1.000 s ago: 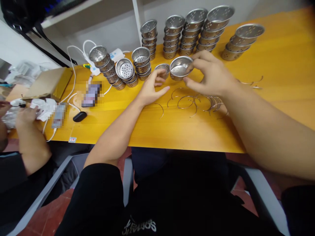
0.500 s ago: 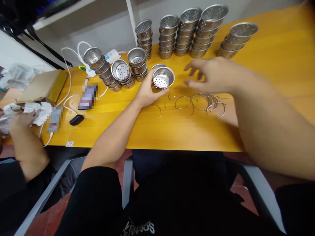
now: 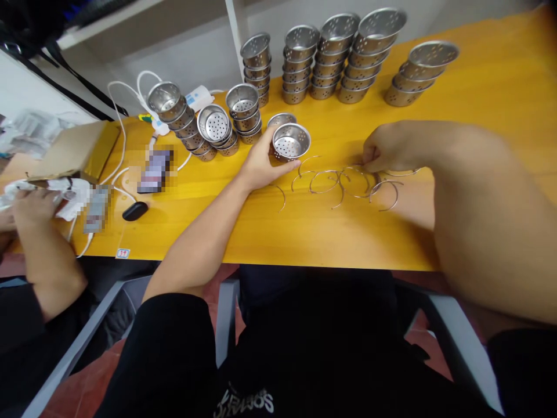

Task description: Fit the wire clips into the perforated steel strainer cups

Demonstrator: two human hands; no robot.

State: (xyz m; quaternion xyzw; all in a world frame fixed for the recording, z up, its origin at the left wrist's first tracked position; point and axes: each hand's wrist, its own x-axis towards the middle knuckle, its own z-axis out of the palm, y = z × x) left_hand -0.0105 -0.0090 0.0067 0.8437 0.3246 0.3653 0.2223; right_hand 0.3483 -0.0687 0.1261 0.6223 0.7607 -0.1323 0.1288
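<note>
My left hand (image 3: 261, 162) is wrapped round a perforated metal cup (image 3: 291, 143), its open mouth facing up. Just behind that one, another metal cup (image 3: 281, 119) shows only its rim. Over the right part of a loose group of thin curved wires (image 3: 324, 181), my right hand (image 3: 378, 152) has its fingers drawn together and pointing down at the wires. What its fingertips hold, if anything, is too small to make out. One single curved wire (image 3: 284, 198) lies apart, near my left wrist.
Stacks of perforated cups (image 3: 334, 58) line the back of the yellow table (image 3: 278, 238). More stacks (image 3: 174, 116) stand at the left, near white cables, a phone (image 3: 155, 171) and a black oval object (image 3: 135, 211). Another person's hand (image 3: 35, 206) is at the far left.
My right hand has moved right and down onto the wires, and its spread fingers have closed together. My left hand still holds the cup, almost unmoved.
</note>
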